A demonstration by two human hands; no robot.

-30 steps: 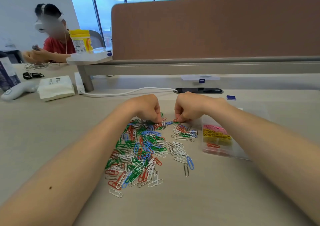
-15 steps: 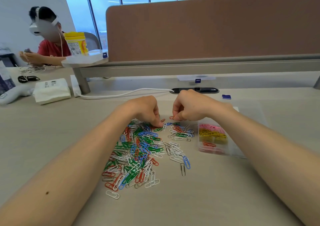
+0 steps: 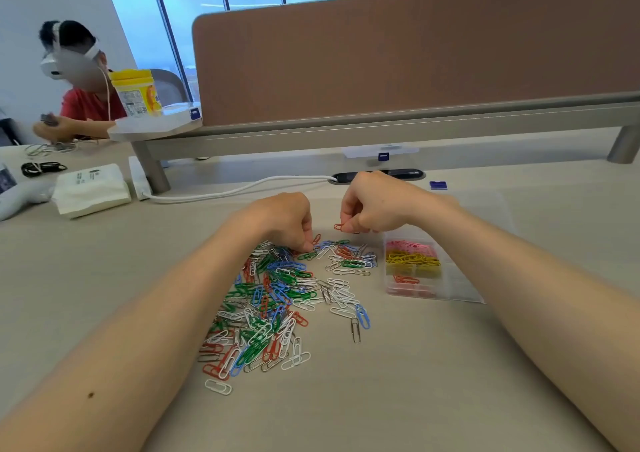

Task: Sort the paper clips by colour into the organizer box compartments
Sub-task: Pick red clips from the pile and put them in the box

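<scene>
Paper clips [image 3: 277,295] on beige desk [image 3: 415,389], right grip [image 3: 377,205] pinching red clip [image 3: 341,227], left grip [image 3: 284,219] unclear

- The beige table [image 3: 415,382] carries everything.
- A loose pile of paper clips [image 3: 273,299] in green, blue, red, white and silver lies at its middle.
- A single white clip [image 3: 217,386] lies just off the pile's near edge. A silver clip [image 3: 355,330] and a blue clip [image 3: 363,316] lie at its right side.
- The clear organizer box [image 3: 464,278] sits just right of the pile, with pink, yellow and red clips in separate compartments.
- A white cable [image 3: 242,190] runs across the far side to a black slot [image 3: 401,173] in the tabletop.
- A small blue object [image 3: 437,185] lies beyond the box.
- At far left lie a white packet [image 3: 90,188], a white adapter [image 3: 138,178], a coiled black cable [image 3: 41,168] and a pale handheld device [image 3: 20,198].
- The legs [image 3: 152,171] of the brown divider stand on the table.
</scene>
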